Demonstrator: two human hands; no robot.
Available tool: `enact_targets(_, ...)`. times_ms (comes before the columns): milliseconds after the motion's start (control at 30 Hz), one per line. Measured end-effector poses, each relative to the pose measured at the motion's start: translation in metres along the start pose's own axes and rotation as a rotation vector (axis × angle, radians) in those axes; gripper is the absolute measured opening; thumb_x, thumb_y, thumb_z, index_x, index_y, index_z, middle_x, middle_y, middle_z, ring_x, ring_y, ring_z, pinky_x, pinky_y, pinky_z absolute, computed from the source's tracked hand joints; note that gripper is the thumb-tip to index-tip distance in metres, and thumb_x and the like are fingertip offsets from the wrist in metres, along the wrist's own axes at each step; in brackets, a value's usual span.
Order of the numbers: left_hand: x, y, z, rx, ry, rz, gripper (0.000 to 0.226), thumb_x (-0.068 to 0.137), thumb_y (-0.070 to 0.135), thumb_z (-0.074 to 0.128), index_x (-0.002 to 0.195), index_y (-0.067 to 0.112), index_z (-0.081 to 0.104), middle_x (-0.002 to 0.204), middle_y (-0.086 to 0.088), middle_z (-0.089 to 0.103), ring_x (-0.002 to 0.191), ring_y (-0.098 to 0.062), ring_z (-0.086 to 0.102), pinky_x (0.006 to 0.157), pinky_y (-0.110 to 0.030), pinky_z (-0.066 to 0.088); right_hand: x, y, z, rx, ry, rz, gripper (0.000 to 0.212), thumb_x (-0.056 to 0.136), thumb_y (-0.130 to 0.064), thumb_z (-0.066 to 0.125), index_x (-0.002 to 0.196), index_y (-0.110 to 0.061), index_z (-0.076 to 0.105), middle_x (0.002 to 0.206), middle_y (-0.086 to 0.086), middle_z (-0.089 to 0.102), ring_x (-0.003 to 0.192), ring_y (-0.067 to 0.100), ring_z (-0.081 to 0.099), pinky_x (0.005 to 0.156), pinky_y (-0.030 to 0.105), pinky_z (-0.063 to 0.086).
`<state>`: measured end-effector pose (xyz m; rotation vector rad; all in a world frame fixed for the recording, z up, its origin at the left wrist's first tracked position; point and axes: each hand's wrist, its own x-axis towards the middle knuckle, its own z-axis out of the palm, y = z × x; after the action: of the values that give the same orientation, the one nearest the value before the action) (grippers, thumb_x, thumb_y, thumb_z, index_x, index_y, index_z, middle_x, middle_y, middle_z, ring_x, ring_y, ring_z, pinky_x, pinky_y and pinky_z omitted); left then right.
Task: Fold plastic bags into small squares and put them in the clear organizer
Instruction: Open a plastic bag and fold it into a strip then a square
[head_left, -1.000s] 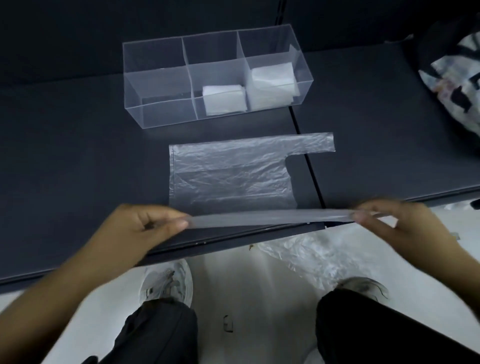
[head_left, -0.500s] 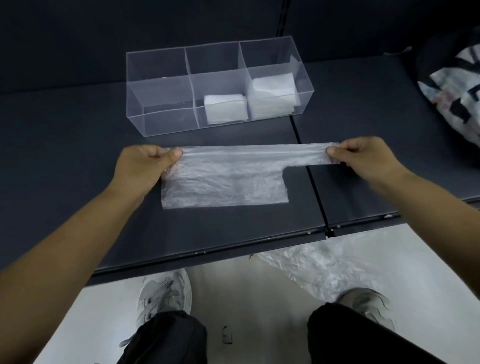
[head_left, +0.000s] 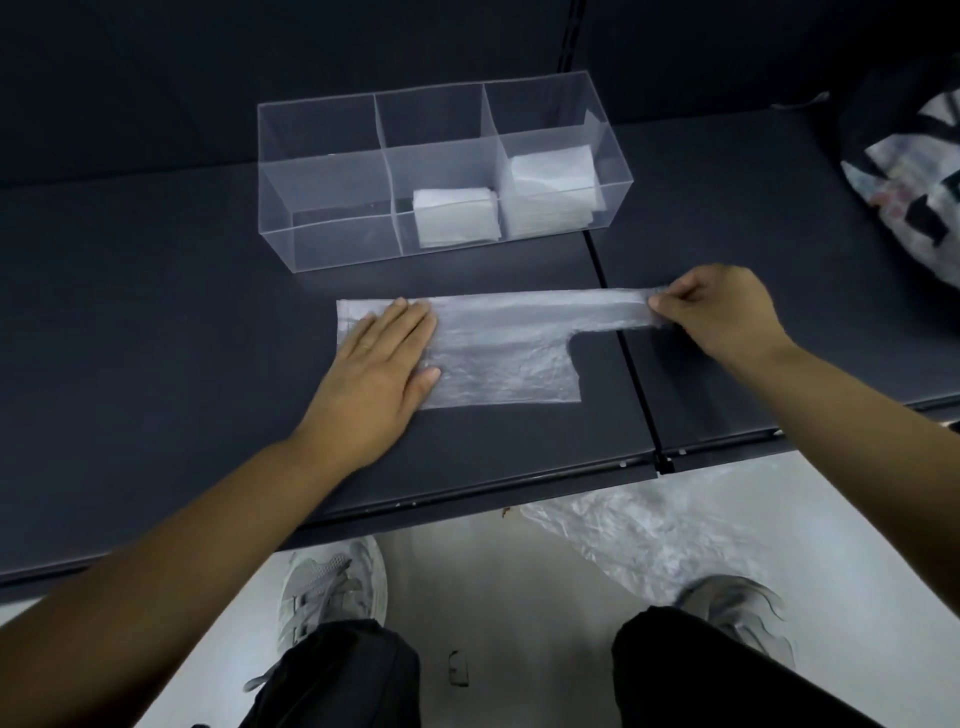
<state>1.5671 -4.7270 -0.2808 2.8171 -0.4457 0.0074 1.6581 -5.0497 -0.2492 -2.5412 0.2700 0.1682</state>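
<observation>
left hand (head_left: 382, 358): released and flat, fingers straight, palm down on the left end of the thin translucent crinkled plastic bag (head_left: 509, 358), pinning it.
right hand (head_left: 722, 317): thumb and fingertips pinching the far end of the bag's long narrow handle strip (head_left: 597, 312), which looks drawn taut to the right.
bag position: flat on the dark grey matte surface (head_left: 156, 312), near the front wall of the organizer but not touching it. Looks already doubled lengthwise. The handle strip crosses the black seam (head_left: 628, 364) between two panels.
handling (judgement): almost weightless, limp and slick. Film this thin likely traps air and springs out of a crease.
grip advice: take it by ends or corners, never mid-sheet. Keep one palm down as an anchor and smooth away from it before each fold.
step (judgement): flattening before the next fold; not yet a square.
organizer: clear rectangular three-compartment plastic organizer (head_left: 332, 239) at the back of the surface.
contents: white folded squares (head_left: 454, 215) in the middle compartment, a taller stack (head_left: 550, 192) in the right one.
periphery: crumpled clear plastic sheeting (head_left: 639, 530) on the floor; black-and-white patterned bag (head_left: 914, 197) at the right edge.
</observation>
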Motion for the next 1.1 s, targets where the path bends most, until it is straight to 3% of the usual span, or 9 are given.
enact_targets(67,-0.004,0.001,0.007,0.058,-0.076,-0.067,0.066,0.099,0.051,0.021,0.153,0.014,0.011,0.160,0.000,0.006,0.148,-0.017,0.002,0.120,-0.036,-0.002,-0.010,-0.013,0.003,-0.115,0.113,-0.064,0.023,0.087,-0.020,0.065,0.107,-0.010,0.061,0.103,0.012,0.063,0.092,0.027,0.059,0.075,0.032,0.045)
enact_targets(167,-0.009,0.024,0.017,0.120,-0.096,-0.146,0.073,0.095,0.063,0.008,0.152,0.018,-0.003,0.159,0.002,-0.009,0.148,-0.017,-0.009,0.120,-0.039,-0.006,-0.043,-0.054,0.022,-0.122,0.215,-0.440,0.033,0.082,-0.007,0.059,0.116,-0.008,0.060,0.117,0.016,0.053,0.105,0.033,0.053,0.092,0.038,0.042)
enact_targets(267,-0.015,0.051,0.026,0.119,-0.110,-0.225,0.074,0.092,0.063,0.002,0.148,0.018,-0.014,0.159,-0.002,-0.013,0.147,-0.019,-0.015,0.119,-0.043,-0.007,-0.083,-0.091,0.063,-0.080,-0.123,-0.751,0.042,0.091,-0.010,0.055,0.133,-0.003,0.052,0.138,0.017,0.048,0.130,0.030,0.041,0.113,0.028,0.021)
enact_targets(367,-0.021,0.056,0.030,0.140,-0.098,-0.261,0.073,0.088,0.054,0.001,0.148,0.017,-0.018,0.161,-0.004,-0.011,0.146,-0.019,-0.017,0.119,-0.043,-0.007,-0.099,-0.088,0.095,-0.224,-0.341,-0.774,0.055,0.103,-0.032,0.033,0.152,-0.010,0.021,0.160,0.006,0.017,0.148,0.018,0.009,0.120,0.033,0.002)
enact_targets(567,-0.031,0.037,0.020,0.162,-0.106,-0.332,0.098,0.080,0.077,0.001,0.153,0.012,-0.005,0.161,-0.006,-0.006,0.148,-0.021,-0.009,0.119,-0.044,-0.006,-0.050,-0.034,0.075,-0.609,-0.244,-0.710,0.078,0.090,-0.063,0.005,0.153,-0.019,-0.003,0.162,0.000,-0.009,0.148,0.014,-0.012,0.119,0.036,-0.009)
enact_targets(767,-0.039,0.017,0.010,0.161,-0.164,-0.372,0.111,0.073,0.088,-0.003,0.152,0.010,-0.010,0.161,-0.007,-0.013,0.146,-0.017,-0.016,0.119,-0.045,-0.009,-0.017,0.007,0.036,-0.623,-0.127,-0.506,0.075,0.093,-0.062,0.004,0.154,-0.018,0.003,0.162,0.002,-0.001,0.149,0.018,-0.005,0.118,0.038,-0.011)
enact_targets(867,-0.037,0.019,0.001,0.132,-0.106,-0.316,0.112,0.075,0.087,0.008,0.152,0.007,-0.006,0.160,-0.010,-0.011,0.147,-0.020,-0.015,0.119,-0.046,-0.008,-0.029,0.004,0.026,-0.502,-0.021,-0.550,0.068,0.095,-0.049,0.037,0.151,-0.014,0.022,0.160,0.010,0.015,0.147,0.027,0.011,0.118,0.047,0.005)
enact_targets(967,-0.036,0.033,-0.006,0.000,0.070,-0.067,0.092,0.087,0.069,0.031,0.151,0.004,0.017,0.160,-0.011,0.012,0.148,-0.024,0.005,0.120,-0.042,0.003,-0.051,0.000,0.016,-0.168,-0.116,-0.662,0.046,0.081,-0.038,0.068,0.122,-0.018,0.059,0.132,0.005,0.046,0.124,0.022,0.039,0.106,0.046,0.030)
enact_targets(1100,-0.033,0.057,0.002,-0.127,0.031,0.151,0.069,0.091,0.050,0.050,0.140,0.002,0.045,0.150,-0.011,0.039,0.142,-0.023,0.029,0.118,-0.038,0.018,-0.065,0.009,0.012,-0.035,-0.280,-0.591,0.026,0.071,-0.018,0.083,0.092,-0.025,0.070,0.099,-0.011,0.045,0.102,0.007,0.040,0.100,0.026,0.031)
